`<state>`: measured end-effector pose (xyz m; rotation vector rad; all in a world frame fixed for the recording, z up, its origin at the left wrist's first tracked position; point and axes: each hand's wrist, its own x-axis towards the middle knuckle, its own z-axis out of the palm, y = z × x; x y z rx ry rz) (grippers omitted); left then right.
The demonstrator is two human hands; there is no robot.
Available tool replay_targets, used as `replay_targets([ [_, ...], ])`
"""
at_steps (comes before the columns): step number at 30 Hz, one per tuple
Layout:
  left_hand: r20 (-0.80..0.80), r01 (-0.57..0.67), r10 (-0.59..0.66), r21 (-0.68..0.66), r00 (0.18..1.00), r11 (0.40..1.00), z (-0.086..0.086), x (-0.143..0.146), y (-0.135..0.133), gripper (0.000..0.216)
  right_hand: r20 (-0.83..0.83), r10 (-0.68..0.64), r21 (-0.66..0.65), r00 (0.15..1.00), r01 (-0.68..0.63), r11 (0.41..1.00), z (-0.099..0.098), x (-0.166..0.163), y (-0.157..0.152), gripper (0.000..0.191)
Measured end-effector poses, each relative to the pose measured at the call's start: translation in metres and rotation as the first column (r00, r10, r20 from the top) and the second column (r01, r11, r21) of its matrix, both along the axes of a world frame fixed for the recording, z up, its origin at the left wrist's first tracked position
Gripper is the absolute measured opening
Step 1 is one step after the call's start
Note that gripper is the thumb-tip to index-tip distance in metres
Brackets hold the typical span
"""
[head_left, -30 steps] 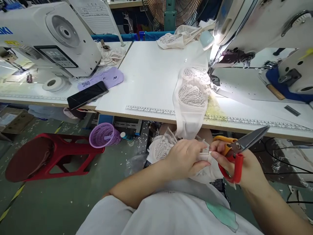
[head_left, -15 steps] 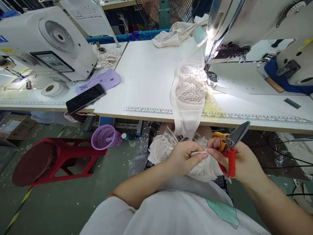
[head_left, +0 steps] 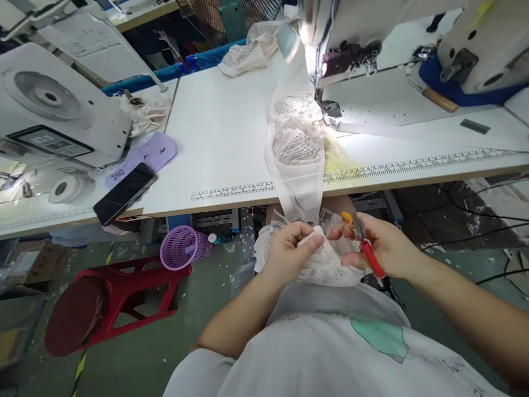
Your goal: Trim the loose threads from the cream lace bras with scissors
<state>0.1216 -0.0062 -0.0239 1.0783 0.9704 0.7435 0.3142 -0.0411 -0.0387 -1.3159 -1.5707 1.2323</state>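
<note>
My left hand (head_left: 289, 253) pinches the edge of a white lace bra (head_left: 326, 270) between thumb and fingers, above my lap. In my right hand (head_left: 388, 245) is a pair of scissors (head_left: 372, 258) with red and yellow handles, kept against the palm. Its thumb and fingertips are spread apart beside the bra, a short way from my left hand. The scissor blades point away from me and are partly hidden by my fingers. Another stretch of white lace bra (head_left: 297, 148) lies on the table at the sewing machine's needle and hangs over the front edge towards my lap.
A sewing machine (head_left: 397, 49) stands at the right, and a second one (head_left: 53, 105) at the left. A phone (head_left: 124, 193) rests by a purple pattern piece (head_left: 159, 151). Below are a purple basket (head_left: 176, 248) and a red stool (head_left: 140, 292). A printed ruler (head_left: 231, 191) runs along the table edge.
My right hand has drawn away from my left, its fingers opening and the scissors turning in the palm. My left hand keeps its hold on the bra edge. The view has shifted and tilted.
</note>
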Motion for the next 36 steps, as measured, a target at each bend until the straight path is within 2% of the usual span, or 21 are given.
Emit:
replay_targets([
  [2,-0.008,-0.07,0.069,-0.053,0.998,0.996,-0.003,-0.003,0.002,0.035,0.024,0.048,-0.035,0.999,-0.047,0.998,-0.011,0.005,-0.008,0.042],
  [5,-0.01,-0.125,0.125,-0.105,0.992,0.987,-0.007,-0.007,0.004,0.036,0.009,0.076,-0.076,0.997,-0.075,0.994,-0.024,0.004,-0.022,0.036],
  [8,0.0,-0.169,0.171,-0.124,0.985,0.978,-0.011,-0.008,0.005,0.035,0.014,0.021,-0.083,1.0,-0.02,0.996,-0.029,-0.003,-0.031,0.03],
  [13,0.012,-0.22,0.223,-0.112,0.975,0.969,-0.013,-0.009,0.007,0.034,0.062,-0.025,-0.126,0.998,0.033,0.991,-0.028,-0.01,-0.03,0.033],
  [22,-0.024,-0.283,0.283,-0.002,0.959,0.959,-0.019,-0.015,0.01,0.032,0.12,-0.033,-0.053,0.992,0.04,0.998,-0.019,-0.013,-0.028,0.036],
  [26,0.005,-0.309,0.309,-0.007,0.951,0.951,-0.018,-0.016,0.011,0.03,0.037,-0.027,-0.112,0.999,0.031,0.993,-0.017,-0.015,-0.031,0.03],
  [32,0.077,-0.268,0.286,-0.182,0.955,0.946,-0.013,-0.016,0.012,0.035,-0.189,-0.039,-0.27,0.981,-0.014,0.963,-0.016,-0.021,-0.035,0.029],
  [36,0.141,-0.262,0.291,-0.19,0.946,0.946,-0.012,-0.012,0.01,0.031,-0.268,-0.022,-0.322,0.963,-0.068,0.944,-0.016,-0.023,-0.038,0.027],
])
